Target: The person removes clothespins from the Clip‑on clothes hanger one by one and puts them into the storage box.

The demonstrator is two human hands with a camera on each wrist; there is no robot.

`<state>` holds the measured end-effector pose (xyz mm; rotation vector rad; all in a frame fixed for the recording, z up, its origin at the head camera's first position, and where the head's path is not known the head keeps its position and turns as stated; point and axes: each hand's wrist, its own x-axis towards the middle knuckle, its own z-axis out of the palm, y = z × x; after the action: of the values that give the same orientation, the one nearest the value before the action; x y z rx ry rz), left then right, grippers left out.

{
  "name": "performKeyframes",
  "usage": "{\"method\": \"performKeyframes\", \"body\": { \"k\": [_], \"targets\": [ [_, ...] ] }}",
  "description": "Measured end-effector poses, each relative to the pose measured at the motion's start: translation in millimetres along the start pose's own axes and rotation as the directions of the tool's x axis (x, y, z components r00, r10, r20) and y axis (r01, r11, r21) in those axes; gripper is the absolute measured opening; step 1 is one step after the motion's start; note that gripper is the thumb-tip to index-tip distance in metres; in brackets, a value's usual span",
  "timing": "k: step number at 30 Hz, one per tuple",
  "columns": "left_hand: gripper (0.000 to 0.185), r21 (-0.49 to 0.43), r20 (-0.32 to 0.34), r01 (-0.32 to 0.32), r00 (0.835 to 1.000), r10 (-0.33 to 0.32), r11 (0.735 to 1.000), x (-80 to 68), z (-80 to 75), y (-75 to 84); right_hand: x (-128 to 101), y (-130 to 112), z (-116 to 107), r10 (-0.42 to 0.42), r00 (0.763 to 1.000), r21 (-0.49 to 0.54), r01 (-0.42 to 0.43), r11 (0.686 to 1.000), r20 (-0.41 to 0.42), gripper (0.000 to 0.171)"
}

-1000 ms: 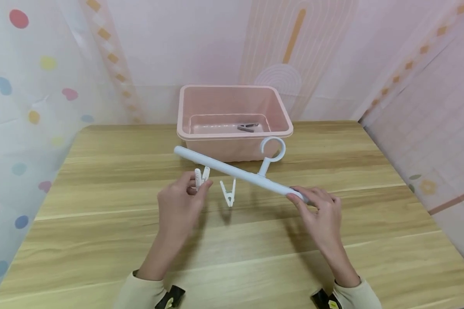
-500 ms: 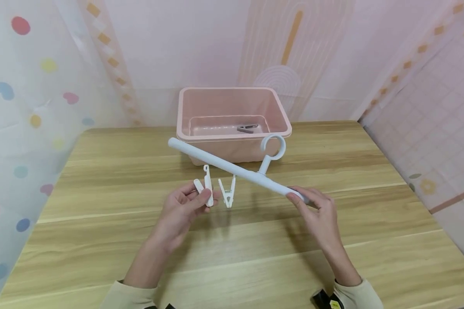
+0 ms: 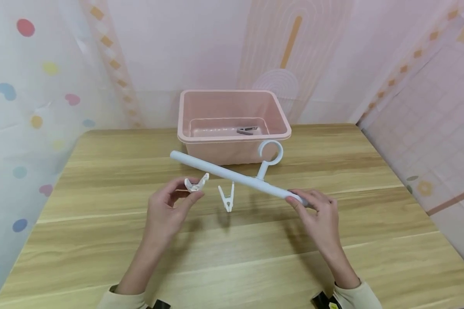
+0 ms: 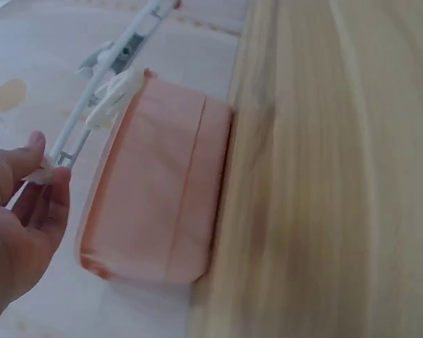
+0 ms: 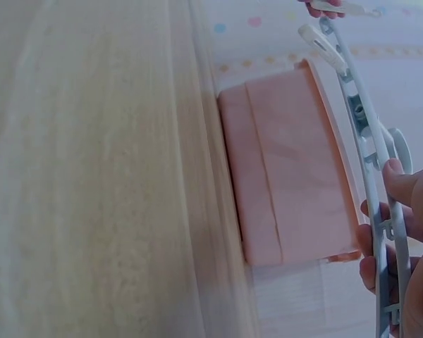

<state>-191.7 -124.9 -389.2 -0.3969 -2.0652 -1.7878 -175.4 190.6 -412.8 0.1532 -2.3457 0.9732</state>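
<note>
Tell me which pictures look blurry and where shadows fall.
Head view: fairly crisp, soft shadows on the table near the left hand and right hand; left wrist view: table grain smeared, pink bin soft; right wrist view: table blurred and pale.

The hanger [image 3: 236,176] is a pale bluish white, while the held clip [image 3: 195,186] and the hung clip [image 3: 228,203] are plain white. The bin [image 3: 224,150] is dusty pink (peachier in the left wrist view), and the inner clip [image 3: 242,131] looks grey. The table [image 3: 232,257] runs yellowish tan, streaked with paler grain. On the left sheet [image 3: 42,159], red, pink, yellow and blue dots and hearts scatter over white; the back sheet [image 3: 197,51] is pale pink with fine arched lines, an orange bar and orange diamonds; the right sheet [image 3: 425,107] carries a faint grid and yellow flower. The sleeves [image 3: 358,297] are cream, the wristbands [image 3: 321,299] black.
</note>
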Motion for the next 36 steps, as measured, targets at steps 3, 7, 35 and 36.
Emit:
{"method": "performKeyframes", "body": {
  "k": [3,7,35,36],
  "targets": [
    [0.035,0.149,-0.023,-0.214,0.975,0.22,0.965,4.8,-0.9,3.2,0.5,-1.8,0.6,0.003,1.0,-0.005,-0.003,1.0,0.005,0.021],
    [0.04,0.272,-0.017,-0.342,0.933,0.36,0.9,13.5,-1.9,8.3,0.5,-3.2,1.4,0.0,1.0,-0.019,0.001,1.0,0.006,0.022],
    [0.044,0.518,0.132,-0.395,0.913,0.386,0.759,81.8,-3.9,17.2,2.3,-2.1,4.0,-0.011,1.0,-0.086,0.012,0.996,0.009,0.023],
    [0.044,0.52,0.131,-0.39,0.916,0.38,0.76,83.8,-3.1,17.2,2.2,-2.2,3.9,-0.01,1.0,-0.086,0.011,0.996,0.007,0.024]
  ]
}}
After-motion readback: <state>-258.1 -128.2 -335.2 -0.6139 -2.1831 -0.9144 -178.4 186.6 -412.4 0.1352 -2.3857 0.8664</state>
